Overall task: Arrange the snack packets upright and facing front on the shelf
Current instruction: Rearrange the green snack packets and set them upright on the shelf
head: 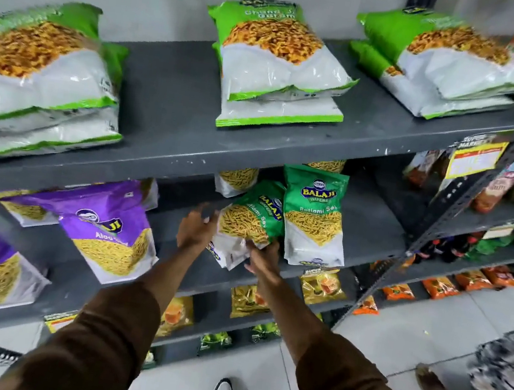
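A dark green Ratlami Sev packet [250, 218] leans tilted to the left on the grey middle shelf [372, 231]. My right hand [265, 257] grips its lower white end from below. My left hand [196, 227] is at its left edge with fingers spread, touching or nearly touching it. Just to the right, a second green Ratlami Sev packet [312, 216] stands upright and faces front. Behind them, more packets of the same kind [238, 180] are partly hidden under the shelf above. Purple Aloo Sev packets [112, 227] lean on the left of the same shelf.
Light green packets lie flat in stacks on the top shelf [168, 109]. Small yellow and orange packets [322, 285] fill lower shelves. A slotted metal upright [465, 204] bounds the shelf on the right. Another person's foot and patterned clothing [508, 372] are at the lower right.
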Tool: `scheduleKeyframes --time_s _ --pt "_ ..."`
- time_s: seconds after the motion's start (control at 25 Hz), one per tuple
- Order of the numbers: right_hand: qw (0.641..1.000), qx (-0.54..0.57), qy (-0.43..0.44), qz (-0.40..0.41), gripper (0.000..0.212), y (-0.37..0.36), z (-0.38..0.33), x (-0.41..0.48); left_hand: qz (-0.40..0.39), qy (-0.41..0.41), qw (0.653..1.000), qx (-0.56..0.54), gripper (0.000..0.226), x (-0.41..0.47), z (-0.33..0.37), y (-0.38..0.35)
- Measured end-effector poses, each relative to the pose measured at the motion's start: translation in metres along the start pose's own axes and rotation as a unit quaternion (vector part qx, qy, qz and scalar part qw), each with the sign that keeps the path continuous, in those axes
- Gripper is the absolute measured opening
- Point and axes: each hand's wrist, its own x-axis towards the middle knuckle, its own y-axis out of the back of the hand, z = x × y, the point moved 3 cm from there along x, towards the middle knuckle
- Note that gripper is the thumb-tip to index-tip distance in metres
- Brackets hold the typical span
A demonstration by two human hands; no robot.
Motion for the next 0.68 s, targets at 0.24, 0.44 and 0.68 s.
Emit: scheduleKeyframes --time_s 0.24,0.44,0.68 --pt "0.998 0.003 -0.002 -0.061 0.108 -0.015 0.039 0.037 -0.037 0.011 0.997 -0.063 0.032 -0.006 -0.011 -0.011" --pt "0.997 -0.038 0.041 -0.058 0.079 0.005 0.025 -0.020 0.021 0.051 0.994 -0.098 0.038 -0.044 -0.023 -0.009" --pt "0.983 -0.087 0.093 -0.135 0.070 0.028 0.031 -0.078 0.091 0.082 0.982 -0.143 0.049 -0.127 -0.048 0.002"
